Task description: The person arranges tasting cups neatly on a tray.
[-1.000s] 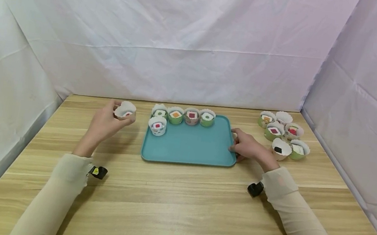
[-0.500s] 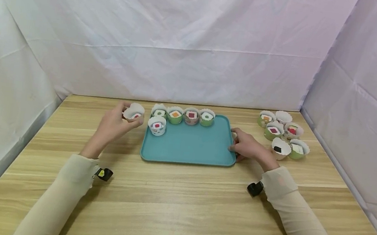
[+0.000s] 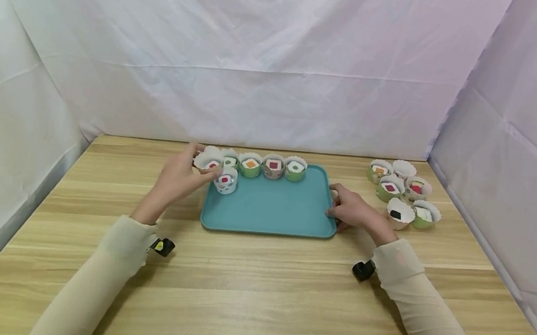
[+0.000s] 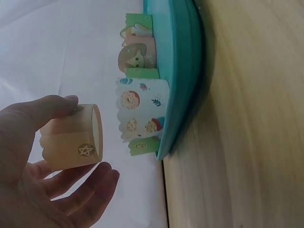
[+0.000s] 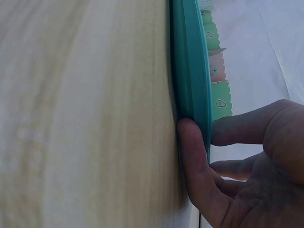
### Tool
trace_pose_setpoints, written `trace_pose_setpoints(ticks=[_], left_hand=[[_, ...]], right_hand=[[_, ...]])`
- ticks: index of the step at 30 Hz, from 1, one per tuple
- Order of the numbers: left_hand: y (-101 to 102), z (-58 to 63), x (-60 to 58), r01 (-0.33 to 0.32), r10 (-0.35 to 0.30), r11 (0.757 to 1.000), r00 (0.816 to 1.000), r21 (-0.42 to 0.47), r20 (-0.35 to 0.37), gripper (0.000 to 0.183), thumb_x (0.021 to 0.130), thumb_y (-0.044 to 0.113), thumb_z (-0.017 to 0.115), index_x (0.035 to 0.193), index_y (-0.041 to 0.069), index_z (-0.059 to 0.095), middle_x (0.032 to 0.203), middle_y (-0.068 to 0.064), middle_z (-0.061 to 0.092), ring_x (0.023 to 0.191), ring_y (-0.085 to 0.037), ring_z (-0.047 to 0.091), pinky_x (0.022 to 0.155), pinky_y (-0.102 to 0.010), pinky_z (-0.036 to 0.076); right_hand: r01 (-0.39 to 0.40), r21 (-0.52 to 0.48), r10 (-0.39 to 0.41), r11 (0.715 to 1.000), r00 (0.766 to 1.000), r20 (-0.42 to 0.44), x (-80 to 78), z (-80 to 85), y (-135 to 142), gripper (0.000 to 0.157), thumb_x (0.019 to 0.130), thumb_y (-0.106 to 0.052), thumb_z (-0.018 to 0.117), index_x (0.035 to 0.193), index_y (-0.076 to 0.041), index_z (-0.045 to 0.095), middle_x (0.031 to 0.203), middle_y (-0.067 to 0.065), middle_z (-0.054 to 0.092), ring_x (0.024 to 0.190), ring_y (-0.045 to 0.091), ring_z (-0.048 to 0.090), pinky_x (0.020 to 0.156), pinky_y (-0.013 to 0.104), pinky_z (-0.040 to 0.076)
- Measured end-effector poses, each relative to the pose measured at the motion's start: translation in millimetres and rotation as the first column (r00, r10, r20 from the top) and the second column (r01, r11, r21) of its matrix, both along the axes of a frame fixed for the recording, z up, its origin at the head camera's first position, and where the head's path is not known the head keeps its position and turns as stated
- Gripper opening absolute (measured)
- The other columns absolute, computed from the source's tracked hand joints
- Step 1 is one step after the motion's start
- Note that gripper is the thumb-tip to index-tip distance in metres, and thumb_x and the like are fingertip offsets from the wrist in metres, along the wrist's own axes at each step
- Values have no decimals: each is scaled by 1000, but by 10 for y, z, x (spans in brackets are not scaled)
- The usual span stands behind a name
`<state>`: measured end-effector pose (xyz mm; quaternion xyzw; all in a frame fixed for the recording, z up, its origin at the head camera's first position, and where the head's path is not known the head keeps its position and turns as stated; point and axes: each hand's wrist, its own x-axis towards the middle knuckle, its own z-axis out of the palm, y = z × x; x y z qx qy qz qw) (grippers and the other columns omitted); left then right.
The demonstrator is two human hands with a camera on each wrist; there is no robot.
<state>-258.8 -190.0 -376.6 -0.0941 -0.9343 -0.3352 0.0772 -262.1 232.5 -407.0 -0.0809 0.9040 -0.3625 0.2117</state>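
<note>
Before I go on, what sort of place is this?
Probably a staged indoor workspace: white sheets hang behind and beside a wood-grain table, which bears a teal tray with small cups.

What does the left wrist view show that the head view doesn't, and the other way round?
Only left wrist: the star on the held cup and the doughnut print on a white cup.
Only head: the right hand gripping the tray, and the cluster of cups near that hand.
Both: the left hand holding its cup, the tray and the table.
</note>
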Motion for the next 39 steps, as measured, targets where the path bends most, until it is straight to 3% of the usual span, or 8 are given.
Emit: trace_pose_setpoints(ticks=[5, 12, 17, 24, 39], left_hand=[[91, -4, -6, 26, -26, 1000, 1000, 6, -4, 68, 91, 48, 77, 141, 9, 49, 122, -13, 66, 80, -26, 55, 65, -34, 46], [263, -15, -14, 71, -71, 996, 997, 45, -18, 66, 89, 37, 81, 139, 8, 50, 122, -14, 66, 95, -28, 63, 76, -39, 53], [427, -21, -31, 78, -77, 996, 997, 36, -5, 68, 90, 37, 80, 143, 8, 48, 135, -19, 63, 92, -31, 62, 78, -44, 54], [594, -54, -93, 113, -113, 993, 994, 34, -9, 69, 89, 31, 80, 144, 5, 47, 143, -22, 58, 121, -37, 61, 97, -53, 55], [747, -88, -160, 155, -157, 987, 986, -44, -52, 66, 86, 24, 82, 141, 1, 53, 138, -20, 58, 120, -37, 57, 103, -55, 50]], right_hand=[[1, -2, -1, 1000, 1000, -7, 0, -6, 1, 79, 99, -6, 62, 163, 0, 16, 110, 25, 56, 74, 26, 68, 62, 37, 65], [3, 3, -3, 1000, 1000, 1, -20, -36, 0, 79, 99, -6, 62, 163, -1, 16, 110, 25, 56, 75, 26, 68, 62, 37, 65], [8, 8, -8, 1000, 1000, -2, -15, -29, 1, 78, 99, -6, 62, 163, -2, 16, 110, 25, 56, 75, 26, 68, 62, 37, 65], [0, 1, 0, 1000, 1000, -11, -25, -38, -2, 78, 99, -6, 62, 163, -1, 18, 109, 24, 56, 72, 26, 68, 61, 37, 64], [7, 11, -6, 1000, 1000, -12, -22, -24, 1, 78, 99, -7, 62, 163, -1, 18, 107, 23, 56, 71, 25, 68, 61, 36, 64]])
